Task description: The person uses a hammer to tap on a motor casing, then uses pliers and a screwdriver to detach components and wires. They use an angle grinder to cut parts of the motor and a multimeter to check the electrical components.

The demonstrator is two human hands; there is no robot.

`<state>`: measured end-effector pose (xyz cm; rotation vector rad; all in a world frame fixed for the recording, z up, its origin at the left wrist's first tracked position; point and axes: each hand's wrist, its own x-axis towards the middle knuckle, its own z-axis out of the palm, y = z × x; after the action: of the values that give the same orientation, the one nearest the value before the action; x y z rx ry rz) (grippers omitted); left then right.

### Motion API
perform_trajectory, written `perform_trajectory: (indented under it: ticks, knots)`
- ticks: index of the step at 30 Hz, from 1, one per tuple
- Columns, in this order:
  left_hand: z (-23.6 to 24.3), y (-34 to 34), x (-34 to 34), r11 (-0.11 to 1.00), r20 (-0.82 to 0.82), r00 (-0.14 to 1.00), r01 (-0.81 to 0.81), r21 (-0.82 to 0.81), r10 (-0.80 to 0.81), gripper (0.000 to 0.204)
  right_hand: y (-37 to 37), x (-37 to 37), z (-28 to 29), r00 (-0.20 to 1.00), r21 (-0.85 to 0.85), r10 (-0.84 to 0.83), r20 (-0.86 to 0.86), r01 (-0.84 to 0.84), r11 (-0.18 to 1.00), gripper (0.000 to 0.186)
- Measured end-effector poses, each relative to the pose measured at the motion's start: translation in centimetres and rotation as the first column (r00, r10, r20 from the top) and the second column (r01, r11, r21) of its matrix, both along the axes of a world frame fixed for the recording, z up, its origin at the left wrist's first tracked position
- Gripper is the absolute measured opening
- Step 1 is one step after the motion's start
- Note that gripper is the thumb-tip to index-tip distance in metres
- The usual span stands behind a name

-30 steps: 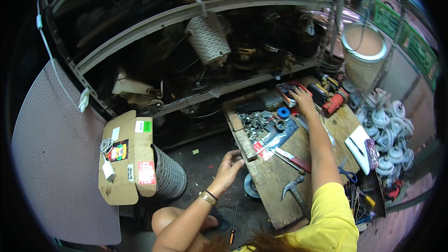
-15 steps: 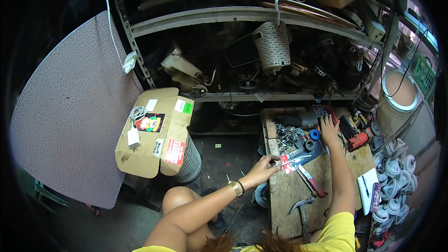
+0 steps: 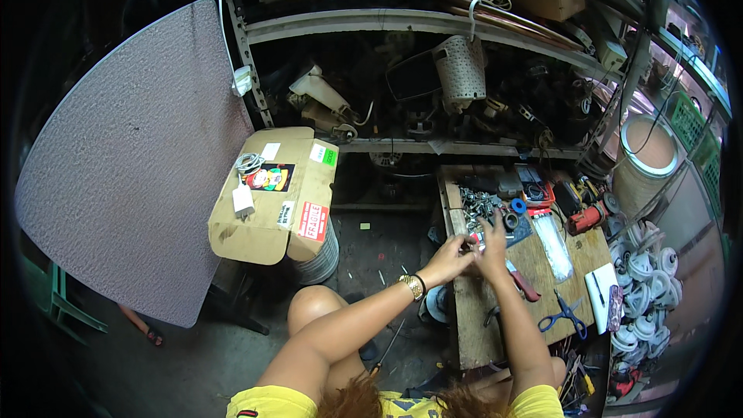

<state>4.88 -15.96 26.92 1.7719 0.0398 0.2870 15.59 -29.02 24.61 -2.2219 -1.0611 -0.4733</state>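
Note:
Over the left side of the wooden bench top, my two hands are close together. My left hand, below a gold watch, is closed with its fingertips pinched; what they hold is too small and dark to make out. Right beside it, my right hand has its fingers stretched upward, and nothing shows clearly in them. Just beyond lies a heap of small metal parts, with a blue tape roll at its side. A red-handled knife lies to the right of my right hand, partly covered by it.
A clear packet of white strips and blue scissors lie on the bench, near a red power tool. White notebook sits at the right edge. A flattened cardboard box stands left; a loaded shelf runs behind.
My right hand has come back from the bench's far side to beside my left hand. The view has shifted; the scissors and the strip packet now show, and my right forearm covers most of the hammer.

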Motion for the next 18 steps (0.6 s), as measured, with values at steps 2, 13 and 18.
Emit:
perform_trajectory:
  ticks: [2, 13, 18]
  knots:
    - [1.7, -0.3, -0.6, 0.981, 0.001, 1.0, 0.01, -0.196, -0.01, 0.04, 0.9, -3.5, -0.5, 0.985, 0.029, 0.056, -0.161, -0.052, 0.998, 0.064]
    - [9.6, 13.3, 1.2, 0.716, 0.084, 0.852, -0.377, -0.588, 0.517, 0.011, 1.6, -7.1, -5.6, 0.978, -0.141, -0.17, -0.12, 0.152, 0.978, 0.067]
    - [15.9, 30.2, 2.6, 0.241, -0.124, 0.604, -0.486, -0.84, 0.787, 0.024, 2.6, -7.5, -5.0, 0.983, -0.143, -0.146, -0.109, 0.13, 0.981, 0.067]
